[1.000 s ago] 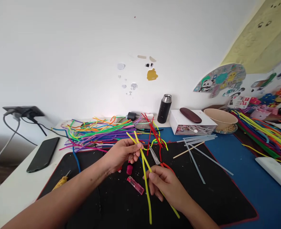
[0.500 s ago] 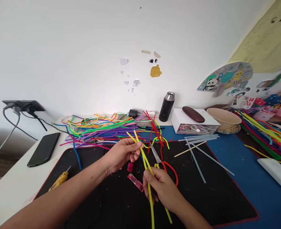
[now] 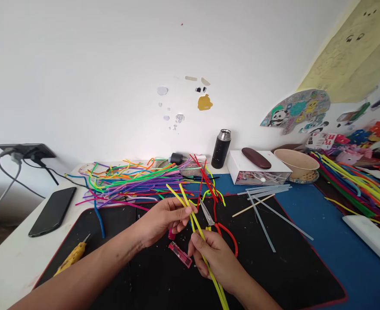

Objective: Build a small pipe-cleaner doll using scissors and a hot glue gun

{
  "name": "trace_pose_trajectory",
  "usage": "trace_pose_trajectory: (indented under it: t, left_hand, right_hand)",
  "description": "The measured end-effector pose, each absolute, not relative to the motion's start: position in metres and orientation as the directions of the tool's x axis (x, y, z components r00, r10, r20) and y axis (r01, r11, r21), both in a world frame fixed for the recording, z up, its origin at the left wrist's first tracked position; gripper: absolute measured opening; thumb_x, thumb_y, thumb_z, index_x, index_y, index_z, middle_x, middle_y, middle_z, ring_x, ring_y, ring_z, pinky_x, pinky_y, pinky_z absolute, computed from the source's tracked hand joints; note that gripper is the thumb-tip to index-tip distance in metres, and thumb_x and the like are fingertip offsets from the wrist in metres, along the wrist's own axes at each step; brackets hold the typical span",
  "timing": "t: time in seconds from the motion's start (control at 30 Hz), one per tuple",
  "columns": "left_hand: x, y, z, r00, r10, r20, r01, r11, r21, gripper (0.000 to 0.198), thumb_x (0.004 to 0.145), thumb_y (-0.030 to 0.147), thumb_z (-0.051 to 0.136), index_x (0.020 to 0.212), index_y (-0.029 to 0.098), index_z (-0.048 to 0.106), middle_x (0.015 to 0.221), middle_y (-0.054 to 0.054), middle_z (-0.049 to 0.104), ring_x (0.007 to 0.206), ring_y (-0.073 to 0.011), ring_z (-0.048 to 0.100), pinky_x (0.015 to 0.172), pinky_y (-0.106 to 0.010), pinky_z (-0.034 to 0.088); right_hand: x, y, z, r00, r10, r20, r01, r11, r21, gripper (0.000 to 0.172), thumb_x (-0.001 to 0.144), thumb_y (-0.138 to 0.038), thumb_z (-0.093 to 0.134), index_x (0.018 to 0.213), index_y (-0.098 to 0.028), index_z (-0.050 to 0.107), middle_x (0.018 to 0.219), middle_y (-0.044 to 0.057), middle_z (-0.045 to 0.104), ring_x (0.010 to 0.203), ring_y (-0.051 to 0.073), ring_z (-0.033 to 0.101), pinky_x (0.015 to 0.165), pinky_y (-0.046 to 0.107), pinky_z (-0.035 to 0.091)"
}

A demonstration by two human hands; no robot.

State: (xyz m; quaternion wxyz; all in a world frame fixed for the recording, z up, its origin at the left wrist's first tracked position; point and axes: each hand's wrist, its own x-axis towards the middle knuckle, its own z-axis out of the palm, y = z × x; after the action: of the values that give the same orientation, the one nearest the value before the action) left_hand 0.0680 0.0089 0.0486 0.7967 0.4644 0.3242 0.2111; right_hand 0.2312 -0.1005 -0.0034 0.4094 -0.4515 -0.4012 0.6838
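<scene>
Two yellow-green pipe cleaners (image 3: 214,282) run through both hands above the black mat. My left hand (image 3: 170,217) pinches them near their upper ends, which spread apart in a V beyond the fingers. Lower down and to the right, my right hand (image 3: 209,254) is closed around the same stems, whose long ends run to the bottom edge. Scissors with red handles (image 3: 230,237) lie just beyond my right hand, partly hidden by it. Below my left hand is a pink and clear small item (image 3: 180,255) on the mat.
Colourful pipe cleaners (image 3: 138,181) are piled at the back. A phone (image 3: 52,211) and a yellow-handled tool (image 3: 73,258) lie left. Behind are a black bottle (image 3: 221,149), a white box (image 3: 274,161) and a beige bowl (image 3: 298,163); pale strips (image 3: 264,221) lie right.
The view has shifted slightly. My right hand has moved up a little nearer my left hand, and the lower stems, previously spread apart, now run close together.
</scene>
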Motion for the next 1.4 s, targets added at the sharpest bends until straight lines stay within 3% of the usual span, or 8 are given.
trace_pose_trajectory:
  t: [0.17, 0.5, 0.9, 1.17, 1.4]
  left_hand:
    - [0.069, 0.006, 0.043, 0.742, 0.58, -0.336, 0.064, 0.438, 0.897, 0.05, 0.077, 0.059, 0.088, 0.091, 0.012, 0.077, 0.062, 0.001, 0.058, 0.05, -0.0066, 0.046, 0.047, -0.02, 0.028]
    - [0.067, 0.005, 0.043, 0.665, 0.652, -0.363, 0.042, 0.453, 0.891, 0.055, 0.073, 0.063, 0.089, 0.093, 0.012, 0.082, 0.06, 0.001, 0.058, 0.049, -0.0077, 0.047, 0.047, -0.021, 0.029]
    - [0.07, -0.004, 0.037, 0.772, 0.526, -0.357, 0.108, 0.446, 0.889, 0.056, 0.08, 0.062, 0.083, 0.105, 0.012, 0.085, 0.062, 0.002, 0.055, 0.051, -0.0077, 0.041, 0.051, -0.023, 0.028]
    - [0.069, -0.009, 0.035, 0.787, 0.515, -0.341, 0.095, 0.444, 0.891, 0.052, 0.081, 0.06, 0.082, 0.102, 0.013, 0.085, 0.06, 0.002, 0.054, 0.05, -0.0079, 0.04, 0.052, -0.025, 0.026]
    - [0.069, -0.007, 0.039, 0.782, 0.53, -0.328, 0.043, 0.479, 0.877, 0.051, 0.077, 0.061, 0.087, 0.095, 0.013, 0.082, 0.056, 0.005, 0.047, 0.049, -0.0072, 0.032, 0.051, -0.024, 0.019]
  right_hand:
    - [0.231, -0.102, -0.007, -0.284, 0.911, -0.298, -0.231, -0.367, -0.901, 0.066, 0.087, -0.084, 0.061, 0.08, -0.018, 0.061, 0.039, -0.01, 0.046, 0.029, 0.006, 0.03, 0.036, 0.02, 0.027]
    - [0.235, -0.107, -0.005, -0.305, 0.898, -0.318, -0.234, -0.395, -0.889, 0.063, 0.092, -0.076, 0.06, 0.095, -0.014, 0.067, 0.053, -0.002, 0.065, 0.033, 0.007, 0.052, 0.034, 0.017, 0.021]
    - [0.237, -0.114, -0.002, -0.316, 0.886, -0.339, -0.273, -0.427, -0.862, 0.068, 0.093, -0.077, 0.058, 0.101, -0.01, 0.07, 0.056, 0.003, 0.07, 0.035, 0.01, 0.06, 0.035, 0.018, 0.022]
    - [0.231, -0.116, -0.004, -0.339, 0.888, -0.31, -0.295, -0.413, -0.861, 0.07, 0.094, -0.077, 0.056, 0.103, -0.01, 0.071, 0.057, 0.003, 0.07, 0.035, 0.011, 0.059, 0.035, 0.018, 0.024]
    - [0.231, -0.115, -0.001, -0.278, 0.89, -0.362, -0.241, -0.429, -0.87, 0.069, 0.09, -0.08, 0.06, 0.091, -0.012, 0.072, 0.041, -0.006, 0.053, 0.028, 0.005, 0.035, 0.036, 0.019, 0.024]
